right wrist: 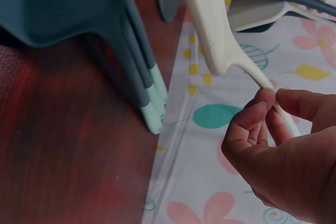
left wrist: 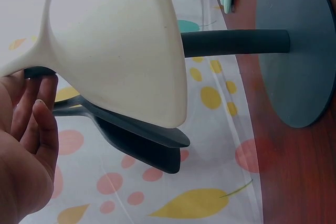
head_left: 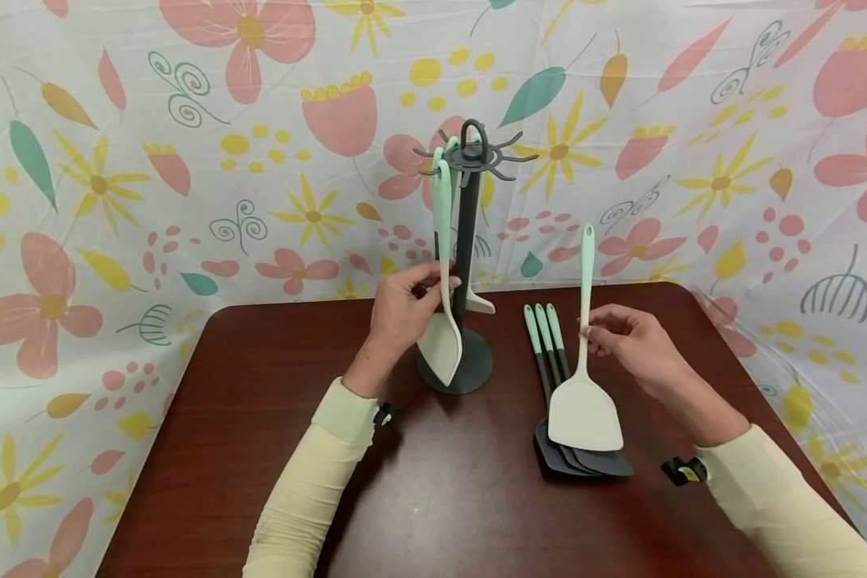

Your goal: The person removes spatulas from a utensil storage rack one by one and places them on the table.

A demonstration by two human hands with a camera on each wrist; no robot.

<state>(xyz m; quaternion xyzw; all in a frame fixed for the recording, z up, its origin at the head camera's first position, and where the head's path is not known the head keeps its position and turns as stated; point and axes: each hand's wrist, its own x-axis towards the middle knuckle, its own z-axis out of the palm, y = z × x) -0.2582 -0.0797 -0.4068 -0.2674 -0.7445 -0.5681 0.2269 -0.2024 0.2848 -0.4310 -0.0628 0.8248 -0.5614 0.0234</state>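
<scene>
My left hand (head_left: 403, 309) holds the handle of a white turner (head_left: 442, 345) that hangs by its mint end from a dark rack (head_left: 466, 233). In the left wrist view, the fingers of this hand (left wrist: 31, 145) are partly behind the handle of the white turner (left wrist: 115, 40). My right hand (head_left: 639, 345) pinches the handle of another white turner (head_left: 585, 413), blade down, over a stack of dark turners (head_left: 607, 463). The right wrist view shows the right hand (right wrist: 289, 150) with thumb and fingertips on the handle near the white blade (right wrist: 207, 19).
Another white utensil (head_left: 480, 303) hangs behind the rack's pole, and dark utensils (left wrist: 139, 140) hang there too. Bare hooks stick out on the rack's right. The rack's round base (head_left: 477, 373) stands on the brown table (head_left: 419, 498), before a flowered cloth (head_left: 260, 185).
</scene>
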